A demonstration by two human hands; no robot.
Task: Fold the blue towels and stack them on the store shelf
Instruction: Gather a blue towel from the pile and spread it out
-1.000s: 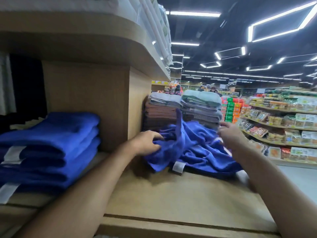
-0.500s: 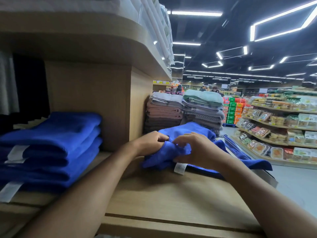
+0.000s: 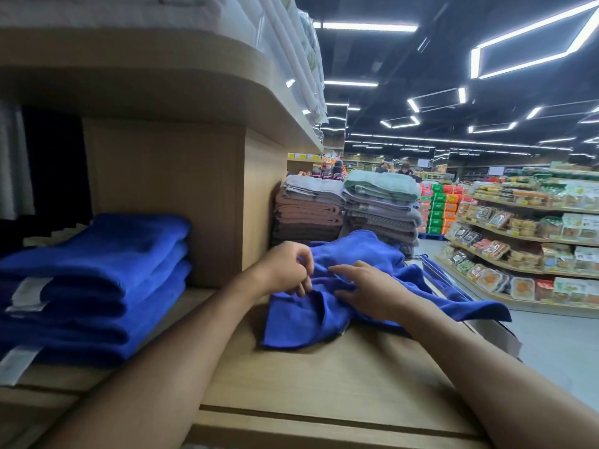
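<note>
A loose, crumpled blue towel (image 3: 363,264) lies on the wooden shelf (image 3: 324,377), one corner hanging off the right edge. My left hand (image 3: 285,268) pinches a fold of it with curled fingers. My right hand (image 3: 366,288) lies on the cloth just to the right, fingers stretched out and pressing on it. A stack of folded blue towels (image 3: 94,280) with white labels sits at the left of the shelf, apart from both hands.
A wooden divider (image 3: 201,196) stands between the folded stack and the loose towel. Brown, grey and green folded towels (image 3: 346,212) are piled behind it. An upper shelf (image 3: 162,76) overhangs. To the right runs an aisle with food shelves (image 3: 525,247).
My right hand came in from the far right onto the towel and now lies flatter on it. The towel has been bunched and pulled closer; its white label is no longer visible.
</note>
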